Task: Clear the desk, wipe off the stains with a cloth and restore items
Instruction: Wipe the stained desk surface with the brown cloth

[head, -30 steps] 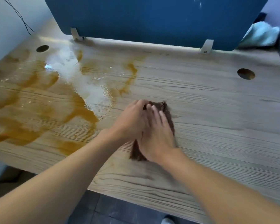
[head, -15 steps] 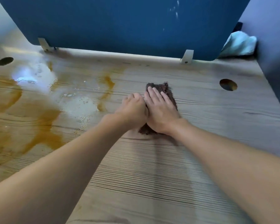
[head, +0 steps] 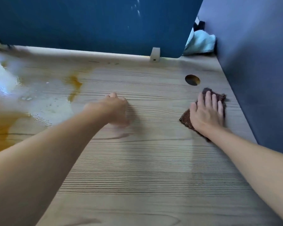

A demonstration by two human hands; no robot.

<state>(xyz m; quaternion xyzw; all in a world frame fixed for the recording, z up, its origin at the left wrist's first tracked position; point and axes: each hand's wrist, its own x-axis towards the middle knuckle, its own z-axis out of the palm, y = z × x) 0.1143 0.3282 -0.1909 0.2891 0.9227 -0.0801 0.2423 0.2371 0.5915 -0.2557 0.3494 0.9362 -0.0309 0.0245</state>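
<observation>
Two hands are seen in the head view, well apart on the wooden surface [head: 145, 160]. The right hand [head: 206, 111] is laid flat, fingers straight and close together, on the dark brown cloth [head: 185, 119]. The cloth is pressed onto the surface near its right edge, on the near side of the round cable hole [head: 192, 80] and near the grey side panel [head: 259, 62]. The left hand [head: 116, 108] is blurred. Its fingers appear curled under and nothing is seen in it, but whether it is clenched or merely relaxed cannot be told. It lies between the cloth and the orange-brown stains [head: 74, 85], which are spread over the left part of the surface beside a wet sheen [head: 44, 105] and a larger pool [head: 0, 126] at the left edge.

The step in hand is judged to be wiping, and most of the staining is not yet reached. The cloth is best held flat under the whole palm, so that pressure is spread evenly, and drawn leftward in overlapping strokes along the grain. Liquid should be gathered inward, not pushed over the front edge or toward the blue partition [head: 88, 22]. Once soaked, the cloth should be refolded to a dry face, or smears are likely to be left. The cable hole is better skirted, lest liquid be carried into it.
</observation>
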